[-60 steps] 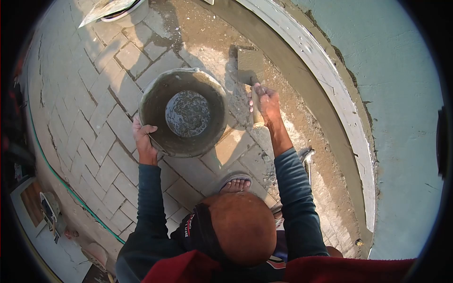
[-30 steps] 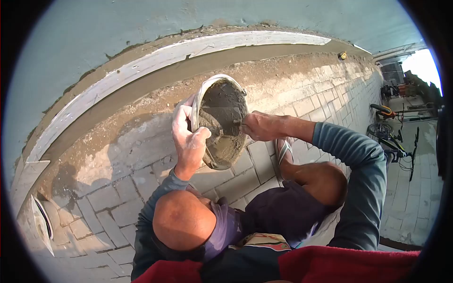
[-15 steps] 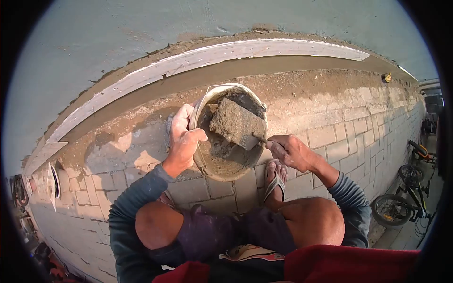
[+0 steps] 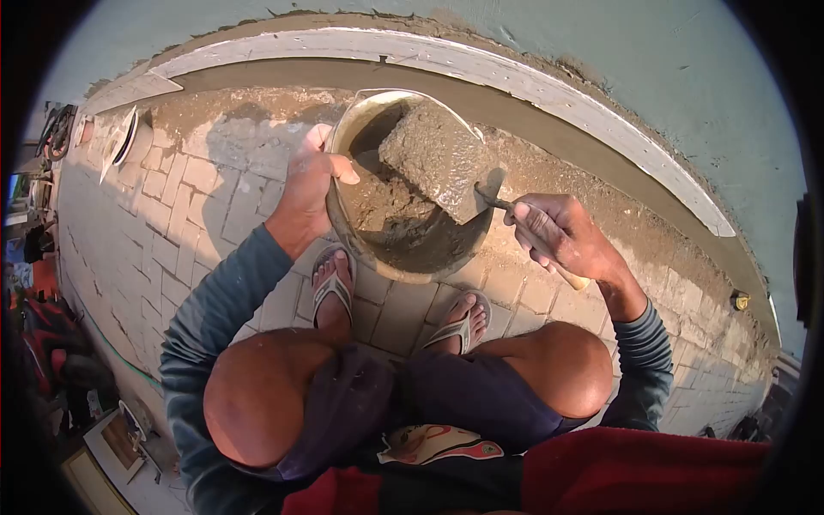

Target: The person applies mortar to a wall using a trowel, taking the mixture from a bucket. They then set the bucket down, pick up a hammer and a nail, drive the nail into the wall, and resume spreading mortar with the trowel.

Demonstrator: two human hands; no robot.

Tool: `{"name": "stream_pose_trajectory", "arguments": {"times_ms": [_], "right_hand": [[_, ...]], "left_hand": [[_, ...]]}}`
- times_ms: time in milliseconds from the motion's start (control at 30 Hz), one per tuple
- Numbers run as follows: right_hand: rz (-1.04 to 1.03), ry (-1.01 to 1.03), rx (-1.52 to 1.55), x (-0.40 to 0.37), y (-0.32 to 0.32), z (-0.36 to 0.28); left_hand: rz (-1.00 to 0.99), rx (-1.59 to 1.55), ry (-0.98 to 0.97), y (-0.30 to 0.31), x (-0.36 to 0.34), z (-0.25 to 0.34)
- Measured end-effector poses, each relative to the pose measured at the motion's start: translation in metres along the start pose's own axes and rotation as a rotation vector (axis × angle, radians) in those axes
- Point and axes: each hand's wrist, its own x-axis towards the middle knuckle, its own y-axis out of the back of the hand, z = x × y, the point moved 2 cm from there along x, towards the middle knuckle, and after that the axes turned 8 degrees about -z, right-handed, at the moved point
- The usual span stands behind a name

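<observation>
A round bucket [image 4: 348, 225] with wet grey mortar [image 4: 378, 199] inside stands before my knees. My left hand [image 4: 307, 190] grips its left rim, thumb over the edge and fingers outside. My right hand [image 4: 562, 233] is closed round the wooden handle of a trowel [image 4: 474, 206], at the bucket's right side. The trowel's blade is over the bucket's opening and carries a thick heap of mortar [image 4: 429, 150].
Along the wall [image 4: 652, 51] runs a long pale board [image 4: 412, 50] beside a smooth mortar strip. Brick paving [image 4: 193, 206] lies below. A small yellow object [image 4: 740, 301] is at the right; a red motorcycle [image 4: 64, 343] stands at the left.
The view has turned and shifted, with the board now sloping down to the right. The loaded trowel appears higher over the bucket, and more of its handle shows. Both sandalled feet are now visible.
</observation>
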Motion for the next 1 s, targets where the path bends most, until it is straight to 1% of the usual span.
{"name": "stream_pose_trajectory", "arguments": {"times_ms": [33,100,167,233,267,367,400,467,500,567,600,633,700,733,833,933,1000], "right_hand": [[0.009,0.009,-0.016,-0.001,0.004,-0.006],[0.028,0.005,0.067,-0.003,0.012,-0.020],[0.054,0.027,0.059,-0.001,0.027,-0.027],[0.228,0.086,-0.028,0.003,0.044,-0.035],[0.340,0.111,-0.144,0.006,0.051,-0.042],[0.709,0.288,-0.763,0.031,0.081,-0.046],[0.706,0.284,-0.774,0.048,0.095,-0.038],[0.835,0.465,-1.163,0.074,0.115,-0.024],[0.836,0.466,-1.175,0.079,0.118,-0.019],[0.833,0.369,-1.221,0.092,0.120,-0.012],[0.884,0.442,-1.234,0.095,0.117,-0.010],[0.876,0.436,-1.242,0.096,0.119,-0.010],[0.785,0.340,-1.311,0.098,0.119,-0.009],[0.804,0.391,-1.293,0.098,0.119,-0.009],[0.826,0.435,-1.292,0.100,0.119,-0.009],[0.799,0.392,-1.268,0.102,0.120,-0.011],[0.778,0.375,-1.263,0.104,0.119,-0.018]], "left_hand": [[0.018,-0.073,0.002,0.001,-0.002,0.003],[0.001,-0.073,-0.011,0.026,0.002,-0.006],[0.030,-0.175,-0.013,0.043,0.006,-0.017],[0.031,-0.200,-0.023,0.051,0.008,-0.028],[0.042,-0.240,-0.028,0.055,0.009,-0.035],[0.062,-0.299,-0.031,0.060,0.012,-0.050],[0.073,-0.301,-0.027,0.061,0.013,-0.053],[0.048,-0.313,0.000,0.063,0.014,-0.058],[0.023,-0.309,0.023,0.065,0.017,-0.059],[0.006,-0.321,0.021,0.074,0.022,-0.071],[0.001,-0.335,0.029,0.075,0.023,-0.075],[0.000,-0.346,0.033,0.075,0.025,-0.078],[-0.012,-0.344,0.040,0.073,0.025,-0.082],[-0.017,-0.345,0.044,0.077,0.026,-0.086],[-0.044,-0.323,0.081,0.084,0.029,-0.093],[-0.088,-0.343,0.094,0.089,0.033,-0.090],[-0.044,-0.326,0.081,0.098,0.037,-0.099]]}}
